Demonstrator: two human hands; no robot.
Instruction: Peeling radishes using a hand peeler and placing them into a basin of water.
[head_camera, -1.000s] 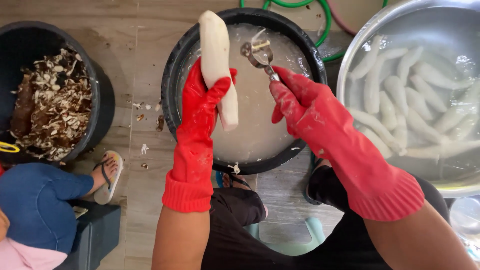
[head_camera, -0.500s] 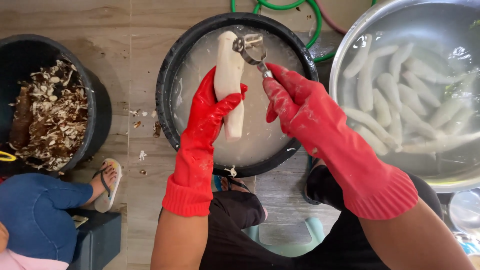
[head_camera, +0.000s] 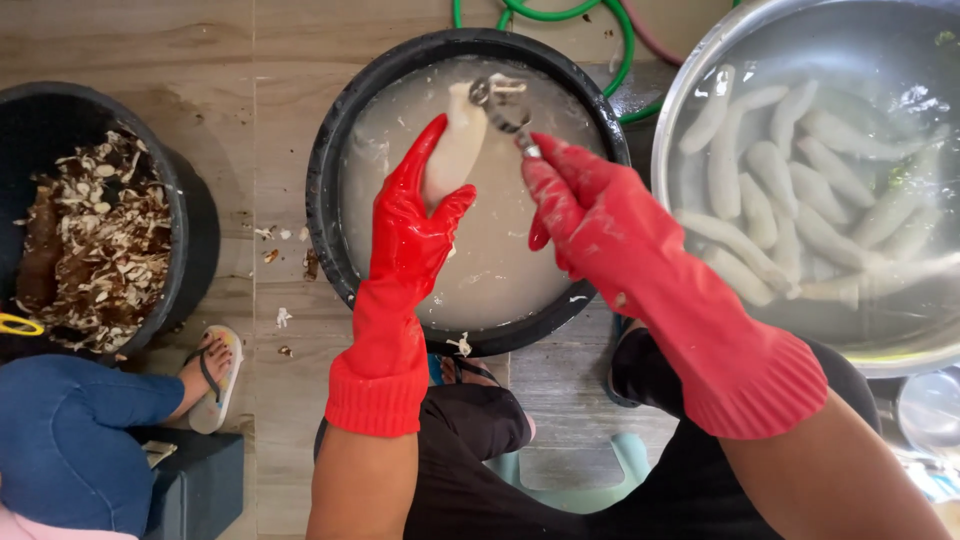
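Note:
Both my hands wear red rubber gloves. My left hand (head_camera: 415, 225) grips a peeled white root (head_camera: 455, 145) and holds it upright over a black basin (head_camera: 335, 230) of cloudy water. My right hand (head_camera: 590, 210) holds a metal peeler (head_camera: 503, 108), whose head touches the top end of the root. A strip of peel hangs at the blade.
A large steel basin (head_camera: 672, 150) at the right holds several peeled white roots in water. A black tub (head_camera: 195, 235) of brown peelings stands at the left. Another person's blue-clad leg (head_camera: 70, 430) and sandalled foot (head_camera: 212, 375) are at the lower left. Green hose (head_camera: 560, 15) lies beyond the basin.
The root has sunk lower into my left hand, so less of it shows above the glove. The peeler has moved up to the root's top end.

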